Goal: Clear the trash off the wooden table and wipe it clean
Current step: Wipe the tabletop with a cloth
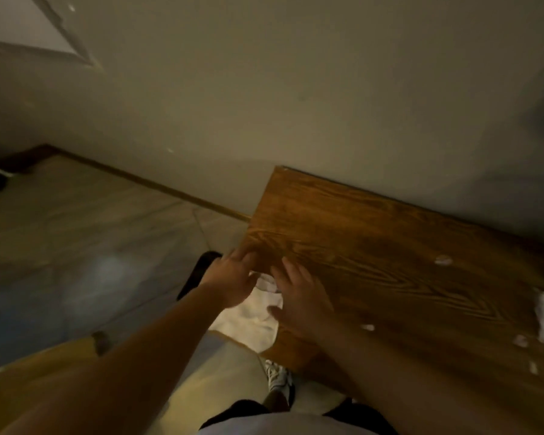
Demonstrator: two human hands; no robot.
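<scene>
Plainly, two hands, left (233,279) and right (299,298), meet four scraps (443,260).

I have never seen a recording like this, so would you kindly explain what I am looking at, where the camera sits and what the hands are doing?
There is one picture, taken by a wide-angle camera worn on a person's head, looking forward and down, which is why the walls bend. No machine is involved: the two bare arms reaching in from the bottom are the wearer's own. The left hand and the right hand meet over a white cloth at the near left corner of a wooden table that stands against the wall. The picture is blurred, so I cannot tell whether either hand grips the cloth. Small white scraps lie on the right part of the table. Below the table, a shoe shows on the floor.
</scene>
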